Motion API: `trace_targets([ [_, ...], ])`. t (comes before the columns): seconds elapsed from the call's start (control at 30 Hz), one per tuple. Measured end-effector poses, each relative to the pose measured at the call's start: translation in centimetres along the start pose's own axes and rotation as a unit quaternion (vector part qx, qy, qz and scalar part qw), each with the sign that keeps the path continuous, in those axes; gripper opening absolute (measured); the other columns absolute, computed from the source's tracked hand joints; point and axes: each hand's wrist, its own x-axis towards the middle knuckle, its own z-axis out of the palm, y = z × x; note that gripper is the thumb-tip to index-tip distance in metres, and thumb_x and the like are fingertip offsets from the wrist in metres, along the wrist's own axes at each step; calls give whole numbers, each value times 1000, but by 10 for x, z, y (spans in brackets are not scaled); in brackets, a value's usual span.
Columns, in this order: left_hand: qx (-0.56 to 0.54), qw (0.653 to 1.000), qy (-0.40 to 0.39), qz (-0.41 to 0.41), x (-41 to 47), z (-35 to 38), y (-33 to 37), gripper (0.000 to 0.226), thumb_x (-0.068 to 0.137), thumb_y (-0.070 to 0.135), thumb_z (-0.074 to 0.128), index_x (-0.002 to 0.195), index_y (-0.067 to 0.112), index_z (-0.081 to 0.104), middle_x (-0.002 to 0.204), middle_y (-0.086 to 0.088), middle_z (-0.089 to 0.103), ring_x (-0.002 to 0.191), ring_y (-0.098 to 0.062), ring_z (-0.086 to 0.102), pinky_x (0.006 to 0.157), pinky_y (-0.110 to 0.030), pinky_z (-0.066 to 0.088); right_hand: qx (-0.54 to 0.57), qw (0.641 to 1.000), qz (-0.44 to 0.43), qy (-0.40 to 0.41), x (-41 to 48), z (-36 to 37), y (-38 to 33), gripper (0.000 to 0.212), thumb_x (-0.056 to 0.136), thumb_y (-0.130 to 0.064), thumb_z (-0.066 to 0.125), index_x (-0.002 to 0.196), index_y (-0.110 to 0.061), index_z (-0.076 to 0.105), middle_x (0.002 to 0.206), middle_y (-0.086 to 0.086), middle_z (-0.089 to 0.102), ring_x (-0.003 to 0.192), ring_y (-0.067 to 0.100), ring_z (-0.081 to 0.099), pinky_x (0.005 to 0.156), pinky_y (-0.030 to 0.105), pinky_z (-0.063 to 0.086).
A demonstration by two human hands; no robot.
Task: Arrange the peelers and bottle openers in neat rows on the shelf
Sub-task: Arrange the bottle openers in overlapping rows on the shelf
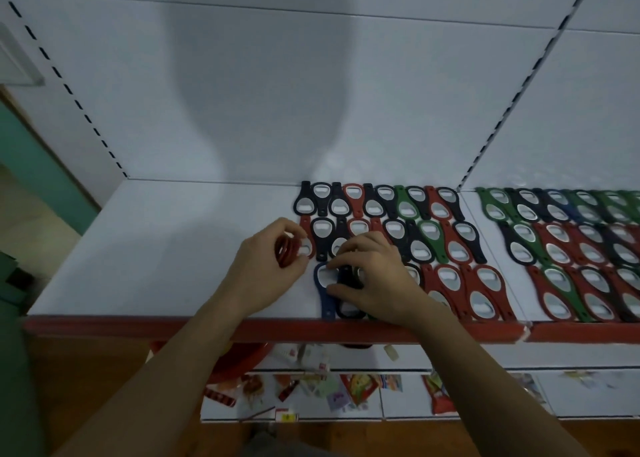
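Note:
Rows of black, red and green bottle openers (408, 214) lie head-to-tail on the white shelf (166, 248). My left hand (266, 269) grips a small stack of red bottle openers (285, 250) at the left end of the middle row. My right hand (374, 276) rests on the front row, its thumb and fingers pinching a black bottle opener (346, 276) beside a blue bottle opener (323, 290) lying near the shelf's front edge. More rows of openers (568, 248) fill the shelf section to the right.
The shelf has a red front lip (138, 326) and a white back panel with slotted uprights. Its left half is bare white. Below, a lower shelf holds a red bowl (239, 363) and several small packets (356, 387).

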Motion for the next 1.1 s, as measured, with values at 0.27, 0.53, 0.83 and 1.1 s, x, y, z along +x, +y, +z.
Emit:
trace_targets([
  [0.27,-464,864,-71,-183,3,-10,12,22,98,5,60,118,8,67,118,-16,74,102,-39,74,76,-43,63,136,983,14,122,7,-5,-15,23,93,-38,67,113,-29,70,103,-18,62,100,1,50,84,25,41],
  [0.53,-333,928,-63,-153,2,-20,13,12,101,15,63,108,13,72,101,-18,76,92,-37,76,69,-47,63,295,949,53,103,51,-19,-52,6,92,-22,73,97,-18,75,80,-10,72,67,4,67,59,16,51],
  [0.83,37,990,49,-129,1,-59,-31,13,95,37,69,103,28,63,94,5,63,80,-13,62,66,-27,50,265,962,-34,62,40,-16,-51,8,87,-19,79,95,-21,79,91,-6,71,75,8,67,68,21,56],
  [1.1,185,976,-109,-18,-6,-64,-47,20,92,37,73,109,34,63,103,17,65,94,-2,63,82,-25,54,135,980,-140,-43,14,12,-55,21,87,-33,77,103,-19,79,102,-8,68,87,4,61,80,20,52],
])
